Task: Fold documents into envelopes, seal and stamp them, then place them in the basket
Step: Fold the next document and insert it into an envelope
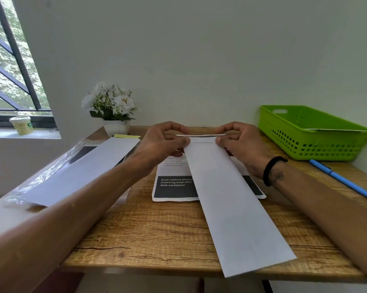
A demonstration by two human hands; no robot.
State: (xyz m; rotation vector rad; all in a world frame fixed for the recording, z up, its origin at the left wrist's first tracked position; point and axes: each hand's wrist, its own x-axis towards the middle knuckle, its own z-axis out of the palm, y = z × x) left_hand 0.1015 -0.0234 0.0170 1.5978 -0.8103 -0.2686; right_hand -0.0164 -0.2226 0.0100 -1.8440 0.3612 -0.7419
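A long white envelope (231,204) lies lengthwise on the wooden table (148,233), its near end past the front edge. At its far end my left hand (163,142) and my right hand (239,144) pinch the two corners by the flap (201,138), which stands open. Under the envelope lies a printed document (174,187) with black blocks and white text. A green plastic basket (309,134) stands at the back right with a white envelope inside it.
A second white envelope (81,170) lies on a clear plastic sleeve (45,174) at the left. A blue pen (343,180) lies at the right edge. A white flower pot (115,125) stands at the back left, a yellow pad (125,136) beside it.
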